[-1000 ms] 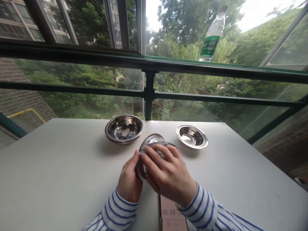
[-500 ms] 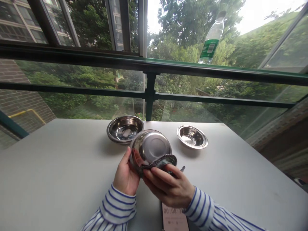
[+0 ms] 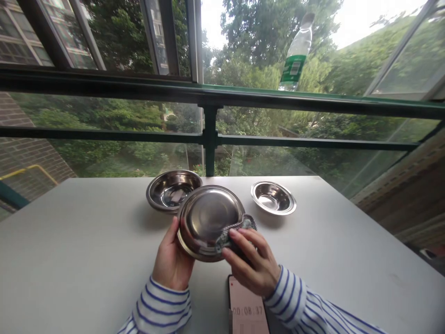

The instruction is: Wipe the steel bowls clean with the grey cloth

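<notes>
A shiny steel bowl (image 3: 208, 211) is held up above the table, its rounded underside facing me. My left hand (image 3: 173, 260) grips its left rim, thumb on the outer edge and fingers behind. In my right hand (image 3: 252, 262) is a bunched grey-green cloth (image 3: 239, 227) with a braided-looking edge, pressed against the bowl's lower right side. The fingers of that hand are bent over the cloth, which hides part of the rim.
Steel bowls (image 3: 156, 190), apparently stacked, stand behind at the left, and a smaller steel bowl (image 3: 273, 198) at the right. A phone (image 3: 247, 306) showing a timer lies on the white table (image 3: 86, 250). A bottle (image 3: 295, 60) stands on the green railing (image 3: 313, 102).
The held bowl has turned from edge-on to underside toward me. My right hand and the cloth have gone from across the bowl to its lower right side.
</notes>
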{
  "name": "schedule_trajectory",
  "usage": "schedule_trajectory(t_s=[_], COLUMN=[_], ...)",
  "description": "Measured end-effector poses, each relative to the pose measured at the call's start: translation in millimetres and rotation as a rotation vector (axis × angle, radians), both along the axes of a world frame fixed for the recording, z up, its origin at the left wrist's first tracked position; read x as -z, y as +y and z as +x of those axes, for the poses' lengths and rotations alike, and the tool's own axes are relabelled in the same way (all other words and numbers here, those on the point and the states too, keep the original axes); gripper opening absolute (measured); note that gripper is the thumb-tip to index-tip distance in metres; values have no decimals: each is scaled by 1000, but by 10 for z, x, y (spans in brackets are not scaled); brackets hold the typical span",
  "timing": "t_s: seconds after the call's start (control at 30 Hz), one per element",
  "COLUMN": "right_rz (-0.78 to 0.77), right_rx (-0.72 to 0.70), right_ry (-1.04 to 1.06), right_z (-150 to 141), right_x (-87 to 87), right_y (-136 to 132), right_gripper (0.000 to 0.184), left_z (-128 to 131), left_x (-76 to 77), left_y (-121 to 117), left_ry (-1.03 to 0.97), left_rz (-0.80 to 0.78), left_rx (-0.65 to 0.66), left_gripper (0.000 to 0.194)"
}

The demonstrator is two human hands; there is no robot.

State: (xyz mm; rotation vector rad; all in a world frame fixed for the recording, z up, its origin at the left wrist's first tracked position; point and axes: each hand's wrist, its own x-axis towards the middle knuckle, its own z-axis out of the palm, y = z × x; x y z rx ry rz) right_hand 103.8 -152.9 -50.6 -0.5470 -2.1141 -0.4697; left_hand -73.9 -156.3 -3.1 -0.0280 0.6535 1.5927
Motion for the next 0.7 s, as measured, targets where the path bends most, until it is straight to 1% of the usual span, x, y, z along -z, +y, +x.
schedule_trajectory(t_s=[0.07,0.13,0.27,0.37,0.43,0.5,0.6,0.7], right_rz=[-128,-256,-476,-615,-665,-671,-621,-541], right_rx=[3,1,-2,-9,-26,-46,-45,-46], right_ry=[118,228,360,388,341,246,43,-181], right_z=[-1,-26,-40,12,44,41,-61,-217], right_x=[-3,-63,-266,-422,-526,-633,-782,-883], right_y=[3,7,57,146,207,241,210,138], right_gripper=[54,56,47,40,37,36,36,31], left_z=[2,1,21,61,86,103,106,93], left_x=[21,51,44,4,6,44,141,221], left_y=[4,6,-5,-19,-25,-31,-43,-50], left_ry=[14,28,44,78,119,171,232,269], left_rz=[10,4,9,36,59,86,140,189], left_rx=[3,-6,12,25,41,77,154,205], left_gripper=[36,36,36,36,34,28,19,16])
